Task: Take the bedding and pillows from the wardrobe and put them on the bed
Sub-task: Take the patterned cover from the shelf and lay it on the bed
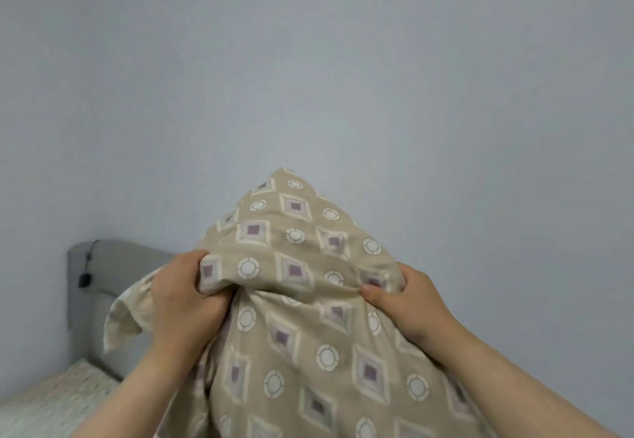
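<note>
A soft beige quilt (pixel 308 300) printed with purple diamonds and white circles is bunched into a peak and held up before a plain grey-blue wall (pixel 343 60). The left hand (pixel 182 297) and right hand (pixel 408 297) each clutch a fistful of its cloth. Low left, a grey padded headboard (pixel 103 266) with a black cord stands above a patterned bed (pixel 51 400).

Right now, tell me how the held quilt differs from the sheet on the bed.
The quilt is tan with large diamonds and circles; the sheet is pale with fine specks. The quilt is bunched and raised, gripped by the left hand and right hand; the sheet lies flat. Both are patterned cloth.
</note>
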Tool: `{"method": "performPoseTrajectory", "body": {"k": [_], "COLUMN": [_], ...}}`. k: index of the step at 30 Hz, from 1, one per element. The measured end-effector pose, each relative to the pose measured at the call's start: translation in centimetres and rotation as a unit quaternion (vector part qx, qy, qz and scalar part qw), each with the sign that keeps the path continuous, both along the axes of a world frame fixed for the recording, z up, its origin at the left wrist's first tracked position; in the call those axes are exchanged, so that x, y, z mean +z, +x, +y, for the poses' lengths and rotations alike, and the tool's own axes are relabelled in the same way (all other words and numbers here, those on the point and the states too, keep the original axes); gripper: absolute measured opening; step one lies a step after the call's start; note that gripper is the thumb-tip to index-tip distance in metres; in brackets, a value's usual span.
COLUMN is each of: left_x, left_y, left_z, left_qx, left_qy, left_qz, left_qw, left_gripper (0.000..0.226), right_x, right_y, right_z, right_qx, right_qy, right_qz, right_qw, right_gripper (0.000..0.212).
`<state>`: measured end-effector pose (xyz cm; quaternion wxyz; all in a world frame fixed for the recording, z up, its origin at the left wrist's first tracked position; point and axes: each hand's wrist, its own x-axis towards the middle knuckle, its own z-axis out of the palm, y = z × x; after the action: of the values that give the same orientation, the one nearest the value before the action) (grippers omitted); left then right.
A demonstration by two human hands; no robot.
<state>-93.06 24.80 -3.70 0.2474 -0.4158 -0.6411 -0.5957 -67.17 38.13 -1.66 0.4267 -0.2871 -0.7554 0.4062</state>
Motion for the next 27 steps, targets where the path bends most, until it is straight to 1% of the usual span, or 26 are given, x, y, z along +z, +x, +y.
{"method": "performPoseTrajectory", "body": {"k": [1, 3, 4, 5, 6, 7, 8, 9, 10, 11, 12, 13, 14, 15, 16, 17, 19, 20, 21, 22, 24, 27], "left_x": [0.4, 1.1, 1.2, 0.8, 0.4, -0.3, -1.3, -2.5, -3.7, -4.9, -5.6, -6.0, -6.5, -7.1, -7.4, -8.7, -9.5, -10.6, -11.8, -12.8, -15.5, -20.7], "left_y": [-1.7, -5.5, -7.0, -8.6, -9.9, -11.0, -11.9, -12.7, -13.4, -14.3, -14.9, -15.3, -15.9, -16.8, -17.4, -18.8, -20.1, -21.0, -21.8, -22.4, -23.4, -24.5], "left_z": [-0.2, -0.9, -1.5, -2.0, -3.0, -3.7, -4.3, -4.8, -5.3, -5.6, -5.9, -6.2, -6.4, -6.4, -6.5, -6.8, -7.0, -7.1, -7.0, -7.0, -6.4, -5.2], "left_qx": [0.021, 0.062, 0.095, 0.125, 0.147, 0.148, 0.122, 0.081, 0.037, -0.007, -0.050, -0.085, -0.109, -0.125, -0.128, -0.124, -0.110, -0.094, -0.081, -0.074, -0.065, -0.047], "left_qy": [-0.008, -0.035, -0.035, -0.023, -0.004, 0.022, 0.048, 0.064, 0.065, 0.052, 0.034, 0.024, 0.022, 0.029, 0.044, 0.061, 0.068, 0.063, 0.056, 0.052, 0.049, 0.036], "left_qz": [0.009, -0.008, -0.032, -0.075, -0.149, -0.250, -0.353, -0.431, -0.468, -0.477, -0.475, -0.470, -0.466, -0.450, -0.444, -0.444, -0.455, -0.467, -0.475, -0.482, -0.508, -0.556], "left_qw": [1.000, 0.997, 0.994, 0.989, 0.978, 0.957, 0.926, 0.897, 0.881, 0.877, 0.878, 0.878, 0.878, 0.884, 0.886, 0.885, 0.881, 0.877, 0.875, 0.871, 0.858, 0.829], "left_gripper": [0.035, 0.045, 0.051, 0.057, 0.065, 0.074, 0.084, 0.091, 0.097, 0.098, 0.091, 0.080, 0.073, 0.064, 0.053, 0.048, 0.058, 0.063, 0.063, 0.057, 0.050, 0.050], "right_x": [0.0, 0.1, 0.4, 0.9, 1.3, 1.6, 1.9, 2.0, 2.0, 1.8, 1.4, 1.0, 0.3, -0.3, -1.1, -2.3, -3.8, -5.0, -6.3, -7.6, -10.4, -14.8], "right_y": [-2.2, -6.9, -9.3, -11.5, -13.7, -15.9, -17.7, -19.3, -21.1, -22.8, -24.6, -26.3, -28.0, -29.4, -30.8, -32.6, -34.4, -35.6, -36.7, -37.8, -39.6, -41.9], "right_z": [0.6, 1.4, 1.5, 1.5, 1.3, 1.2, 0.9, 0.6, 0.4, 0.2, 0.0, -0.2, -0.4, -0.4, -0.4, -0.5, 0.0, 0.2, 0.4, 0.9, 2.0, 3.7], "right_qx": [0.014, 0.043, 0.061, 0.078, 0.094, 0.108, 0.117, 0.125, 0.132, 0.138, 0.144, 0.150, 0.156, 0.162, 0.169, 0.180, 0.202, 0.214, 0.218, 0.219, 0.221, 0.229], "right_qy": [-0.010, -0.029, -0.036, -0.038, -0.038, -0.038, -0.038, -0.039, -0.038, -0.039, -0.042, -0.046, -0.050, -0.054, -0.057, -0.064, -0.067, -0.070, -0.070, -0.072, -0.085, -0.110], "right_qz": [0.029, 0.073, 0.086, 0.096, 0.104, 0.113, 0.124, 0.132, 0.136, 0.140, 0.140, 0.137, 0.130, 0.126, 0.117, 0.100, 0.067, 0.036, 0.005, -0.024, -0.061, -0.113], "right_qw": [0.999, 0.996, 0.994, 0.992, 0.989, 0.987, 0.985, 0.983, 0.981, 0.980, 0.979, 0.978, 0.978, 0.977, 0.977, 0.977, 0.975, 0.974, 0.973, 0.973, 0.970, 0.961], "right_gripper": [0.016, 0.015, 0.014, 0.014, 0.014, 0.014, 0.014, 0.015, 0.015, 0.015, 0.015, 0.015, 0.015, 0.017, 0.020, 0.023, 0.032, 0.038, 0.046, 0.052, 0.059, 0.066]}}
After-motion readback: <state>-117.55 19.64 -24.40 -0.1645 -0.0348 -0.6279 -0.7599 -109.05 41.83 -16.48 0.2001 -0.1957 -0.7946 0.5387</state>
